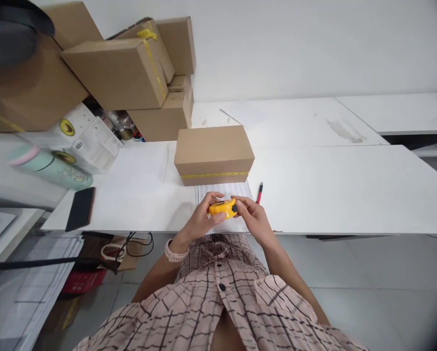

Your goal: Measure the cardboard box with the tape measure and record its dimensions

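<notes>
A yellow tape measure (222, 209) with a black end is held over the table's front edge. My left hand (201, 217) is closed around its body, thumb along the near side. My right hand (254, 217) pinches the black end with thumb and fingertips. Just beyond the hands stands a closed cardboard box (214, 146), with a yellow strip with markings running along its front. Under the hands and partly beneath the box lies a printed sheet (226, 189). To the right of the sheet is a red and black pen (259, 193).
Cardboard boxes (119, 73) are stacked at the back left, beside white cartons (89, 139). A mint bottle (53, 168) and a phone (80, 208) lie on the white table (331, 195) at left. Papers (242, 113) lie near the wall. Cables (140, 241) hang below the front edge.
</notes>
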